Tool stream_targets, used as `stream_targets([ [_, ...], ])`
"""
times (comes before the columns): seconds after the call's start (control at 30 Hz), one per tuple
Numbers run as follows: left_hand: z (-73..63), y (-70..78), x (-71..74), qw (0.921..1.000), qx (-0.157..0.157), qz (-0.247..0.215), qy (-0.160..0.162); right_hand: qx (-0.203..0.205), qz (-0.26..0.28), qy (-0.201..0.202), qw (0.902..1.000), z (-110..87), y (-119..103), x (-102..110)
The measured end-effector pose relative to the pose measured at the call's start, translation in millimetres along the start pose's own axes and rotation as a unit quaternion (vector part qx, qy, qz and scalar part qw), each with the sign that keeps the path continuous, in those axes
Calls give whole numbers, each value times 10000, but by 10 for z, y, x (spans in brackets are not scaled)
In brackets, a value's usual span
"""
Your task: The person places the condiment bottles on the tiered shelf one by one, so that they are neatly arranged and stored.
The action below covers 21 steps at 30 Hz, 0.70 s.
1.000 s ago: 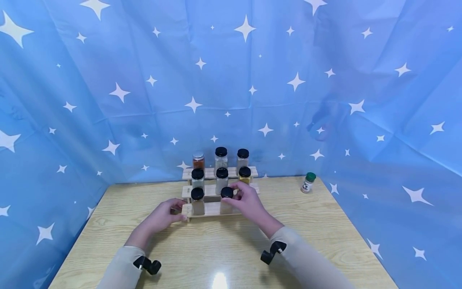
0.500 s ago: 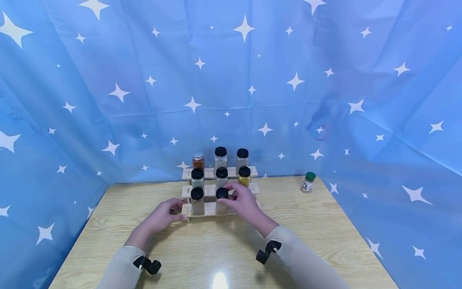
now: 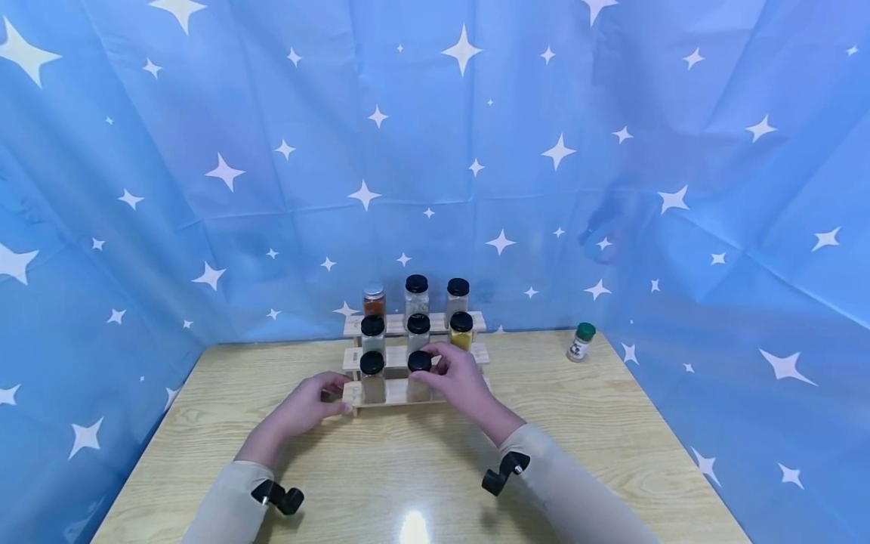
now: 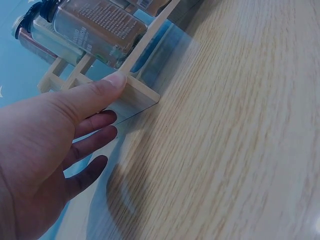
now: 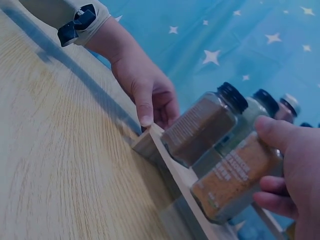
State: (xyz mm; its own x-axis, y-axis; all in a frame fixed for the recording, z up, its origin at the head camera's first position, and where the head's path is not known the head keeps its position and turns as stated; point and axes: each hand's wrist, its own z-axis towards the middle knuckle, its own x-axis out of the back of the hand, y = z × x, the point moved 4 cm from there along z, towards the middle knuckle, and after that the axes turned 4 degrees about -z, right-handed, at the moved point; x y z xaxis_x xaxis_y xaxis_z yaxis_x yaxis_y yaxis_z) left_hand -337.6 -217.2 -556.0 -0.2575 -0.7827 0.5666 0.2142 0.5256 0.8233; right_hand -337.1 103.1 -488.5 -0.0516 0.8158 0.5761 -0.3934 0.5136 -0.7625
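A three-tier wooden spice rack (image 3: 396,391) stands on the table, with black-lidded glass spice jars on its steps. My right hand (image 3: 464,382) holds a spice jar (image 5: 232,177) of orange-brown powder between thumb and fingers, upright on the bottom step near its middle. My left hand (image 3: 307,406) grips the rack's left end; in the left wrist view the thumb presses the bottom step's front corner, while the other fingers curl loosely behind. Left of the held jar is another jar (image 3: 372,385) with brown contents.
The middle step carries several jars, including a yellow one (image 3: 461,339). A silver-lidded jar (image 3: 374,304) of red spice stands on the top step. Far right on the table (image 3: 564,438) is a green-capped shaker (image 3: 579,344). A blue starred curtain (image 3: 285,189) hangs behind.
My right hand has slid the held jar a little left along the bottom step, then stopped there. The left hand stays at the rack's end.
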Motion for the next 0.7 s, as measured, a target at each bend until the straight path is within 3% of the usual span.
stream_targets([
  [0.37, -6, -3, 4, 10000, -32, 30, 7, -71, 28, -8, 10000, -14, 15, -6],
  [0.7, -4, 22, -7, 10000, 41, 2, -34, 262, -302, 165, 9991, -45, -21, 67],
])
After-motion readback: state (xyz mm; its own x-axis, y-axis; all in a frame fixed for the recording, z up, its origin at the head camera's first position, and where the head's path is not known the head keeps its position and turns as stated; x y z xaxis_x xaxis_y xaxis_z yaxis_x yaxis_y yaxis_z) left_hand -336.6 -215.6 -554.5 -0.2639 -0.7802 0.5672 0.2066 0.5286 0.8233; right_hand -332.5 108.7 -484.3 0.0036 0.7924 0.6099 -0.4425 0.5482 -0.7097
